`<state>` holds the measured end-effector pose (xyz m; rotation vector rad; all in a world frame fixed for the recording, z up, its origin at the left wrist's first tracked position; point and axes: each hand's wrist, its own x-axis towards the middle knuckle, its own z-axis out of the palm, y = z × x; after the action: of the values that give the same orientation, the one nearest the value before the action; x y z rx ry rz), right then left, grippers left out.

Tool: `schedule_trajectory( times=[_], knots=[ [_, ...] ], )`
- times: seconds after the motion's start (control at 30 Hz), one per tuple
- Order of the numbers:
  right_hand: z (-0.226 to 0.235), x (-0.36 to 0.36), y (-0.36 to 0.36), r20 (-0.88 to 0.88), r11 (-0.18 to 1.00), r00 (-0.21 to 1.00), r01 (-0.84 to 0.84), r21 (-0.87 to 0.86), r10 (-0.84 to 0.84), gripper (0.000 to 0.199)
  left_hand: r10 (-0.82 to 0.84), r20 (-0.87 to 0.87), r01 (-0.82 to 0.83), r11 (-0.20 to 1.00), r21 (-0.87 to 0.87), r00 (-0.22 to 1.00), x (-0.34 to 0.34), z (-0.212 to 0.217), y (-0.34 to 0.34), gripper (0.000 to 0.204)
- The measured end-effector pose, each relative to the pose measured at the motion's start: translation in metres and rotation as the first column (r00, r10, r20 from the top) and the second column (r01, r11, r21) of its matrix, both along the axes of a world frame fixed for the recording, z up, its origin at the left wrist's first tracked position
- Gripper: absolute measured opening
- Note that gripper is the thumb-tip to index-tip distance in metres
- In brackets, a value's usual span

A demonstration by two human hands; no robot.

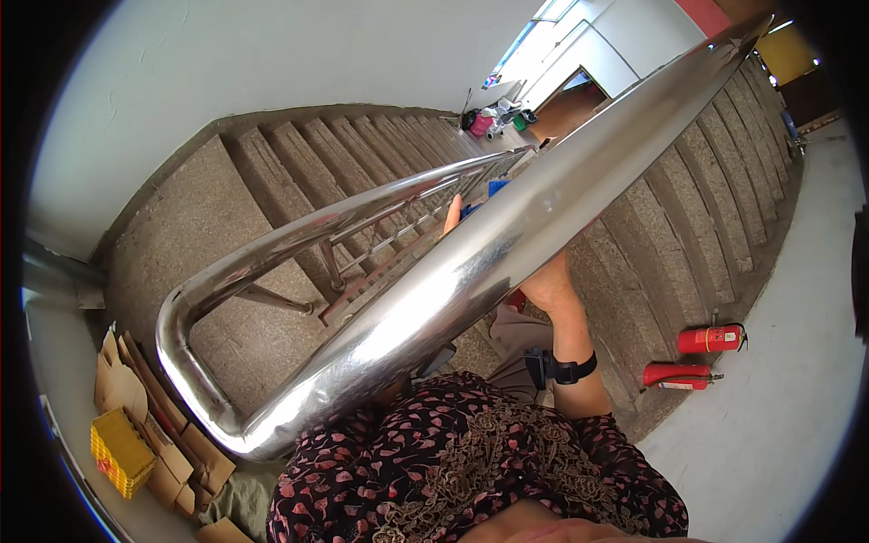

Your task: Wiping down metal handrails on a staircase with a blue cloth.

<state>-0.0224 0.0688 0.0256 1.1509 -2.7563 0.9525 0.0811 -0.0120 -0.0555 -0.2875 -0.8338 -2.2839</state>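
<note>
Steel handrail [507, 235] slants across the stairs [670, 217], hiding most of the right hand [546, 282]; past its far edge one finger [453, 217] shows near something blue [498, 187]. What either of the hands grips cannot be told. Red extinguishers [709, 339] lie right.

Shiny tubular metal handrail [489, 244] runs diagonally, a blue item [497, 187] partly hidden behind
</note>
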Motion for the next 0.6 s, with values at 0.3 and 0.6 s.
schedule_trajectory(
  times=[0.3,0.6],
  knots=[
    [-0.006,0.003,0.002,-0.032,0.995,0.996,0.084,-0.052,-0.086,0.038,0.01,0.06,-0.007,0.999,-0.047,0.998,-0.007,-0.008,-0.004,0.059],
    [0.013,0.002,-0.004,-0.044,0.996,0.995,0.087,-0.007,-0.088,0.031,0.066,0.112,-0.055,0.993,-0.101,0.992,-0.007,-0.016,-0.014,0.058]
  ],
)
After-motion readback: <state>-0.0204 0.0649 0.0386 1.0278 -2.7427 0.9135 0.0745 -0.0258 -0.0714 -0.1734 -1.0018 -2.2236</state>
